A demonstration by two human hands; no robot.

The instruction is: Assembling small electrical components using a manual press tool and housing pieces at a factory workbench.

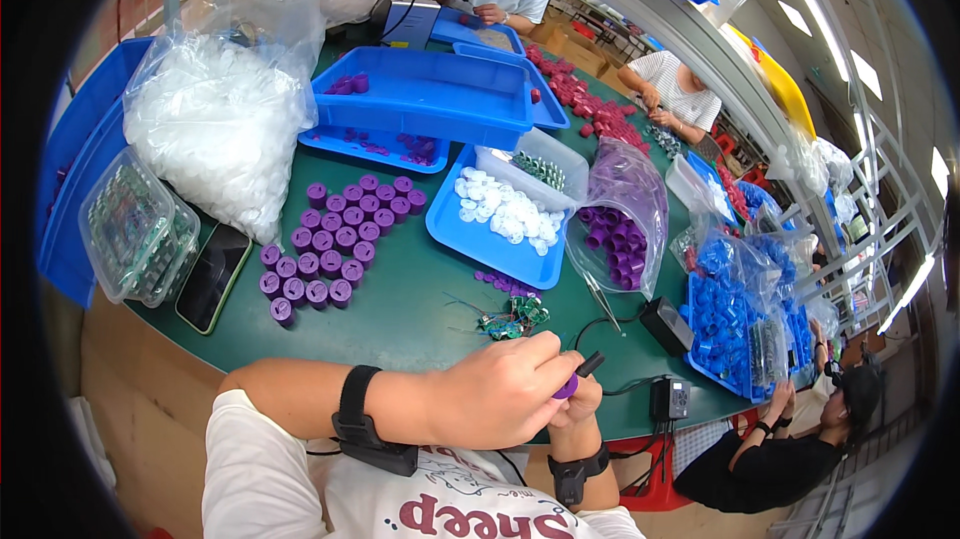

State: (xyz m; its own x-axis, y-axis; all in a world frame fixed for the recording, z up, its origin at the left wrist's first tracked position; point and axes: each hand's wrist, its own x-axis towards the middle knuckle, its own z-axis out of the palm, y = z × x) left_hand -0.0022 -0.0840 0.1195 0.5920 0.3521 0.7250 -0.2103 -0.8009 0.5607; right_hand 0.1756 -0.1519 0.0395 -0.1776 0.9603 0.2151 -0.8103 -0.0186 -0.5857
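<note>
- I observe the left hand point(490, 394) with its fingers bent inward, pinching a purple cylinder point(566, 386) at the fingertips.
- I find the right hand point(582, 409) just to the right, its fingers also closed on that cylinder; much of this grip is hidden.
- The cylinder sits between the two hands, touching both, above the near edge of the green table point(410, 331).
- A black stick-like piece point(592, 363) projects to the far right from the hands; I cannot tell which one bears it.
- Just beyond the left hand I note green circuit boards point(515, 319) with thin wires, lying near the fingers but apart from them.
- Small purple bits point(505, 284) are scattered farther off, beside a blue tray point(455, 230) bearing white discs point(512, 207).
- Tweezers point(605, 309) lie beyond the right hand, near a clear bag point(645, 184) of purple pieces.
- A black box point(667, 327) stands to the right of the tweezers.
- To the left, well apart from the hands, I record rows of purple cylinders point(345, 237), with a phone point(214, 279) farther left.
</note>
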